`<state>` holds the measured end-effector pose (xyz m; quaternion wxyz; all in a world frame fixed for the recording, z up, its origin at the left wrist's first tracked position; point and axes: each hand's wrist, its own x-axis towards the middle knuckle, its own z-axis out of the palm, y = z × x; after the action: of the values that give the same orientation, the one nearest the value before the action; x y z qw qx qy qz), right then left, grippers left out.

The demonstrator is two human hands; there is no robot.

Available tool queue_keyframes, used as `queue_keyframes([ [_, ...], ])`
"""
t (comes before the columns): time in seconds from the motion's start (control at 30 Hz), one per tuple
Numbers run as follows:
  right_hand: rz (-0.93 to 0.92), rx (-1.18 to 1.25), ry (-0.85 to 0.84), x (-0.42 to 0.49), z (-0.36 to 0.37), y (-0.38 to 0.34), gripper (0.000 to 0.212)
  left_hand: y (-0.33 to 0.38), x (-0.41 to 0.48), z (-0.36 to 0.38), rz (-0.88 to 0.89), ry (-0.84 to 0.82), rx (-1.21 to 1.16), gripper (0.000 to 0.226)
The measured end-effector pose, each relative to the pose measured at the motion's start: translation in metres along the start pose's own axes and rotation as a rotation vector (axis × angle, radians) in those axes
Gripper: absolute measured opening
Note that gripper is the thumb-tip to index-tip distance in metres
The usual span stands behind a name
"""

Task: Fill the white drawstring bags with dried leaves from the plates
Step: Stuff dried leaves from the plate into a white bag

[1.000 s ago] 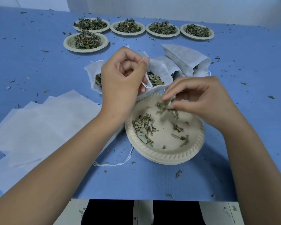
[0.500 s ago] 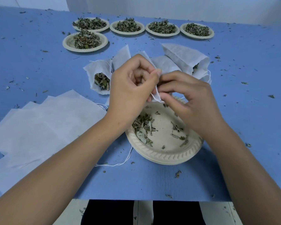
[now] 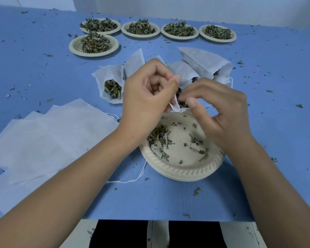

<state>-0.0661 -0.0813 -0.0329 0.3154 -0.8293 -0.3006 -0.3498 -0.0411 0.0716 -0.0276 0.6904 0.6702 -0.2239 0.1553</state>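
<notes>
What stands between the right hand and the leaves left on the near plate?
Nothing visible does. The right hand sits at the mouth of the bag above the near plate's far rim; the leaves lie uncovered on it.

filled bags and flat bags crowd the left (right tabletop lies bare).

No text, label, brand, number or sign can be read anywhere: the plates, the white bags and the blue worktop carry no print that shows.
</notes>
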Motion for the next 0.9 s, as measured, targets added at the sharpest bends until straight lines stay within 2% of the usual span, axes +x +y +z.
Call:
queue_keyframes([
  [0.17,-0.119,-0.098,-0.091,-0.001,0.007,-0.002,0.021,0.003,-0.005,0.002,0.070,-0.028,0.055,0.020],
  [0.33,-0.121,-0.160,-0.058,-0.004,0.011,0.002,0.011,0.004,-0.005,0.001,0.060,-0.071,0.032,0.018],
  [0.47,-0.089,-0.239,-0.013,-0.001,0.014,0.003,0.004,0.002,0.001,-0.002,0.038,0.032,-0.014,0.016],
  [0.53,-0.097,-0.241,0.070,0.001,0.012,0.002,0.009,-0.001,0.003,-0.003,0.031,0.099,0.010,0.016],
  [0.6,-0.092,-0.250,0.079,0.001,0.010,-0.003,0.013,-0.003,0.004,-0.004,0.026,0.134,0.064,0.018],
  [0.73,-0.027,-0.244,-0.025,0.003,0.011,-0.015,0.024,0.000,0.004,-0.003,0.059,0.053,0.067,0.019],
  [0.9,-0.006,-0.152,-0.215,-0.002,0.010,-0.013,0.024,0.001,0.003,-0.005,0.063,-0.104,0.041,0.017],
])
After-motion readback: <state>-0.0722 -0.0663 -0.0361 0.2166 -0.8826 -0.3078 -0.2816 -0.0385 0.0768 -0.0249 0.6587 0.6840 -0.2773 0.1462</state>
